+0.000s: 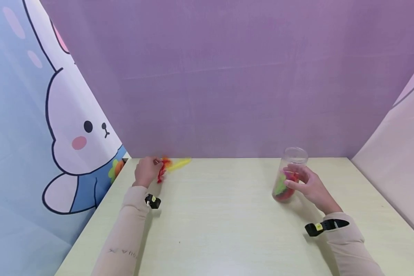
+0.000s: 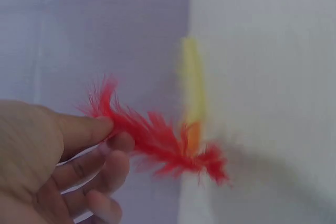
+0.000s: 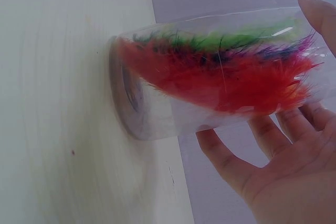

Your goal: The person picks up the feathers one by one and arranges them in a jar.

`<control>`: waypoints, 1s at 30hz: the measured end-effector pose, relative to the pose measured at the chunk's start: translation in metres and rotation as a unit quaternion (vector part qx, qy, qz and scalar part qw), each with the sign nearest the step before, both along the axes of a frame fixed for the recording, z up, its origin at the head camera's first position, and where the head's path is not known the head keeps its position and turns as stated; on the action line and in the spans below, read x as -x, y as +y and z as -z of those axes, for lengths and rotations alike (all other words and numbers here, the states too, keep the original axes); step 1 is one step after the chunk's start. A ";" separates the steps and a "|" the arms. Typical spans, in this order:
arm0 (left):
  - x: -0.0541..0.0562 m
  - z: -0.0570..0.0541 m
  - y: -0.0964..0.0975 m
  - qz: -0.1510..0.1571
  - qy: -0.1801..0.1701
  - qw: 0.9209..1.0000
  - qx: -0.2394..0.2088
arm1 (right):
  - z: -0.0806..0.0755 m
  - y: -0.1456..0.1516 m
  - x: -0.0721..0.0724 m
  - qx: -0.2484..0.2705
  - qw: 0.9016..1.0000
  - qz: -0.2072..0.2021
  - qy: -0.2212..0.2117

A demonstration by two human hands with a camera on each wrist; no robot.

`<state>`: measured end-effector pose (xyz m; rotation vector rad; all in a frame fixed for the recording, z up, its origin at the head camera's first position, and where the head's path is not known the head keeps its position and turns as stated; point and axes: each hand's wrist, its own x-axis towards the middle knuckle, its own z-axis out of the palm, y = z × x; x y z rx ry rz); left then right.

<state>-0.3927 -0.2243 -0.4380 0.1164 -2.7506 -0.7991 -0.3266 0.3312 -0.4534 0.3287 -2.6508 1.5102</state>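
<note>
Near the back left of the table, my left hand [image 1: 147, 171] pinches a red feather [image 2: 157, 137] between thumb and forefinger. Its other fingers curl loosely below. Behind the red feather shows a yellow feather [image 2: 192, 85] with an orange part [image 2: 193, 137]; whether these touch the table or the red feather I cannot tell. At the right, my right hand [image 1: 308, 188] holds a clear jar [image 1: 295, 154], thumb on one side and fingers on the other. The jar stands on the table, slightly tilted in view. Red feathers [image 3: 210, 80] and a green feather [image 3: 226, 38] are inside, with some purple between them.
The pale table [image 1: 220, 222] ends at a purple backdrop [image 1: 227, 96]. A rabbit-printed cloth [image 1: 79, 172] hangs at the left, and a pale cloth [image 1: 400, 153] at the right. Black camera straps sit on both wrists.
</note>
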 end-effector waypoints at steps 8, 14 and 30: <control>-0.006 -0.018 0.019 0.089 0.042 0.993 -0.061 | 0.003 0.001 0.001 0.008 1.000 -0.003 0.010; -0.010 -0.029 0.037 0.128 0.051 0.985 -0.107 | 0.006 0.001 0.004 0.006 1.000 -0.003 0.012; -0.015 -0.040 0.073 0.178 0.071 0.971 -0.146 | 0.001 -0.003 0.001 0.001 1.000 0.000 0.002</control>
